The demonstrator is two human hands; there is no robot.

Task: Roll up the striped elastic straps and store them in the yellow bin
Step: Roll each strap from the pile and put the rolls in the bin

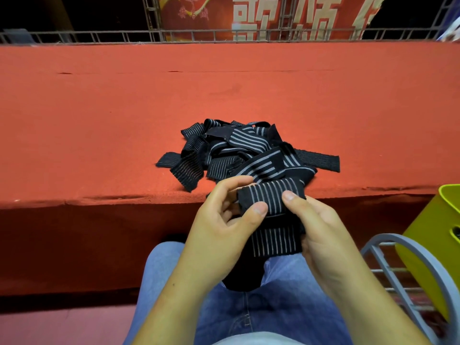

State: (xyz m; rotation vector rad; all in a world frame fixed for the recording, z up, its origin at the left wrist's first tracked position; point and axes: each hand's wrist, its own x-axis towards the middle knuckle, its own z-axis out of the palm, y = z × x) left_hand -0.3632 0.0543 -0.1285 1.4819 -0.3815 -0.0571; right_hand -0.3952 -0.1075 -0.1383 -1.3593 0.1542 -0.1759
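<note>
L hand (pixel 219 220) + R hand (pixel 321 227): both grips pinch strap (pixel 271 200) over lap, tail hangs | soft, light, stretchy; prob. best held at roll edges | pile (pixel 239 150) on table (pixel 99 120) | bin (pixel 433 245) R side

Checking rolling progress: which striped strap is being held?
The black grey-striped elastic strap pinched by the left hand and right hand; the other straps lie heaped on the red cloth ledge.
</note>
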